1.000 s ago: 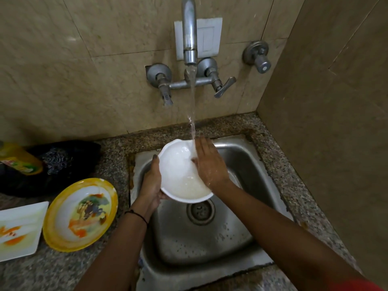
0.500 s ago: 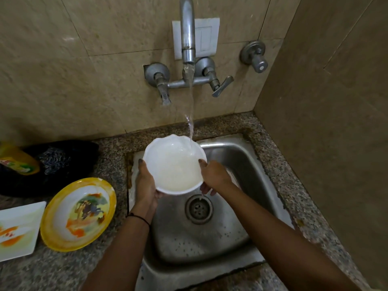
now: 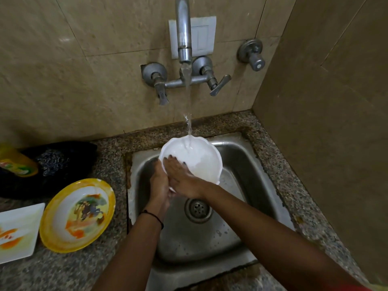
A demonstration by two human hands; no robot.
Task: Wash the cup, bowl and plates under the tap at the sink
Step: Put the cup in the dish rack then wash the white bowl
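A white bowl [image 3: 201, 160] is held over the steel sink [image 3: 210, 238], tilted, with the tap's [image 3: 184, 38] running water falling into its far side. My left hand [image 3: 159, 183] grips the bowl from beneath at its near-left rim. My right hand [image 3: 180, 177] lies flat inside the bowl, fingers spread on its left inner wall. On the counter to the left sit a round yellow-rimmed plate [image 3: 77, 215] and a square white plate [image 3: 16, 232] with orange marks. No cup is in view.
A yellow dish-soap bottle [image 3: 16, 164] lies on a black cloth with a steel scrubber [image 3: 52, 162] at the back left. Tiled walls close the back and right side. The drain [image 3: 197, 208] is in the sink's middle. The granite counter [image 3: 63, 269] surrounds the basin.
The bowl has shifted right and tilted under the stream. My right hand moved from the bowl's right rim across to its inner left wall, beside my left hand.
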